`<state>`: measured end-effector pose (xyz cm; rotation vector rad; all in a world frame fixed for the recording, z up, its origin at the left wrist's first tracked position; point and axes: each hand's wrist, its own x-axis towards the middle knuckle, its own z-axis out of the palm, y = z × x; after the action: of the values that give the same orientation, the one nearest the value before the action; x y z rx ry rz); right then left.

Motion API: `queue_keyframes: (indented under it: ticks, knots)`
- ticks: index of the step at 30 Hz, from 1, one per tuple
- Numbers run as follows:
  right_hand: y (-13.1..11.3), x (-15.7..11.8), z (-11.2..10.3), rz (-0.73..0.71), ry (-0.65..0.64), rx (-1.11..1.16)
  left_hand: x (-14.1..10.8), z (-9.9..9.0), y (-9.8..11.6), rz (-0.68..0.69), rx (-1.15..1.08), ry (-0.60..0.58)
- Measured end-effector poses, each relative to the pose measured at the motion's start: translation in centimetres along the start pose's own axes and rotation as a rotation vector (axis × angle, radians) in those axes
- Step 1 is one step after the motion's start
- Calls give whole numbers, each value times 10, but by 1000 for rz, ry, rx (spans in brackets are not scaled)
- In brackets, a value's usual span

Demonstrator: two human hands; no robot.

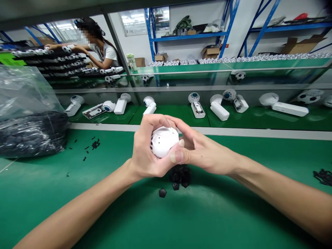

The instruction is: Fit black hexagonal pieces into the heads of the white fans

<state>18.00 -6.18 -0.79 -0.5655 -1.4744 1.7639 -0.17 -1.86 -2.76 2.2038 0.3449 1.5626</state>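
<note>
A white round plastic shell (164, 142) with small dark holes and slots along its left side is held between both hands over the green table. My left hand (145, 152) wraps round its left side, and my right hand (197, 148) closes on its right, thumb pressed against its lower right edge. Fingers cover much of the shell's rim and far side. Below the hands lies a heap of black pentagon pieces (181, 174), partly hidden by them. One loose black pentagon piece (162, 193) rests just in front of the heap.
Small black parts (95, 144) lie scattered at left, beside a clear plastic bag (31, 114) of black pieces. Black cords (323, 177) lie at the right edge. Behind a pale ledge (233, 132) stand several white devices (220, 110). A person (103, 52) works beyond, by stacked trays.
</note>
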Motion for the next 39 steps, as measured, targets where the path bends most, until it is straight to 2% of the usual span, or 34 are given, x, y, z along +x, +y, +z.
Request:
queue_keyframes:
  ticks: [9,12,15,19,22,25,28,31,34,36,39]
  knots:
    - [-4,-3,7,18,107,46,-1,4,-4,103,-29,8]
    - [-3,-3,6,-1,98,29,1,4,-4,112,-20,28]
    - [-5,-2,4,-63,75,-10,10,1,-4,134,-69,-5]
    - [-11,-1,-2,-33,-30,-30,18,-4,-3,140,-121,-42]
    - [-12,0,-6,-4,-24,-44,15,-2,0,10,-132,-9]
    - [-8,2,-6,1,54,-38,6,4,2,-143,-65,66]
    - [-4,3,-5,-7,155,-178,0,8,-1,-317,-6,142]
    - [-1,2,-7,-71,225,-475,2,8,-5,-620,-256,162]
    - [3,0,-11,-125,278,-888,11,5,-7,-919,-585,2]
    - [6,0,-10,-108,341,-1219,18,4,-6,-1003,-728,-93]
    - [8,-4,-3,-119,468,-1622,22,2,-8,-1031,-818,-69]
